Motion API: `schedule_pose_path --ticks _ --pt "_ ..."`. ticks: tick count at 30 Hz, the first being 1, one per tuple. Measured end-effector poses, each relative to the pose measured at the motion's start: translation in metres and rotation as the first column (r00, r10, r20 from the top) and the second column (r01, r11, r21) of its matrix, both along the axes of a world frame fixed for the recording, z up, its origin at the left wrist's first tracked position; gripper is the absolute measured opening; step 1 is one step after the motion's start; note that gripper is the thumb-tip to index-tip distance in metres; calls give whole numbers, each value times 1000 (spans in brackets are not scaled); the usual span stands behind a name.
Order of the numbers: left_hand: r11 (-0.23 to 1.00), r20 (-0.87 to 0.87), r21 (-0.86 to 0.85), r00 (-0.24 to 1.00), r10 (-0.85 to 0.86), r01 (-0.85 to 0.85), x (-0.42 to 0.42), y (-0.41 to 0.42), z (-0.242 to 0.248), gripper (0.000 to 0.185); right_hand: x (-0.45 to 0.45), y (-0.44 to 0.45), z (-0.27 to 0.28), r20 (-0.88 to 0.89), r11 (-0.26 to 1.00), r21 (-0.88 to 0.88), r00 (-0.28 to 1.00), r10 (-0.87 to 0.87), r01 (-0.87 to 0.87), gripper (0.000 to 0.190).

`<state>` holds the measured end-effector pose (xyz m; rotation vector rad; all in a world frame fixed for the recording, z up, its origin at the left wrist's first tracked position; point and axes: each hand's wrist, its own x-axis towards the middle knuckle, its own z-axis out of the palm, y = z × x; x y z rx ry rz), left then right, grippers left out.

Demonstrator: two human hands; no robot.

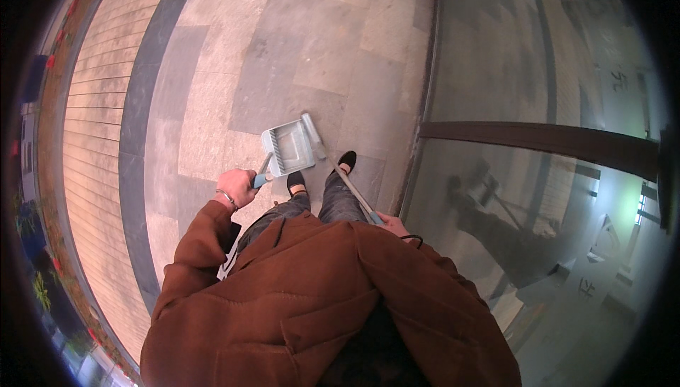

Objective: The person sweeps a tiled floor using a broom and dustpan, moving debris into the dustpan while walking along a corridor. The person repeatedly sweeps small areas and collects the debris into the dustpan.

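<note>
My left hand (pixel 237 186) is closed around the blue grip of a long-handled dustpan (pixel 292 148). The pan is pale grey-blue plastic, with a row of comb teeth along its left side. In my right hand (pixel 392 225) is the blue-tipped end of a broom handle (pixel 353 187). The broom head (pixel 312 129) lies along the pan's right edge, and its bristles are hard to make out. Both tools are in front of my black shoes. Whether the pan touches the floor I cannot tell.
Stone paving (pixel 276 52) in mixed greys and beige runs ahead. At right stands a glass wall (pixel 483 68) with a dark brown frame bar (pixel 531 142); it shows reflections. A dark stone strip (pixel 135 121), a slatted deck (pixel 95 110) and a planting bed (pixel 53 121) follow at left.
</note>
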<state>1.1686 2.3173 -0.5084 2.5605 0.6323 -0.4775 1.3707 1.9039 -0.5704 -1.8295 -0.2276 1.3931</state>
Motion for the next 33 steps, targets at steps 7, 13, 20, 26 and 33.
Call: schedule_pose_path --ticks 7,13,20,26,33 --pt "997 -10 39 998 60 -59 -13 1 -3 15 28 1 24 29 992 -123 999 -34 38 56" --pt "898 18 46 899 437 -438 -18 -7 -24 23 94 57 -30 610 925 -249 696 379 -286 53" --pt "852 -15 81 854 520 -517 -12 -14 -43 24 69 90 -46 435 738 -272 605 667 -618 50" --pt "836 -14 118 841 540 -535 -18 -20 -57 24 78 62 -18 184 904 -103 885 427 -415 42" --pt "689 27 119 696 717 -715 -39 -39 -80 26 126 91 -74 639 851 -236 585 500 -470 49"
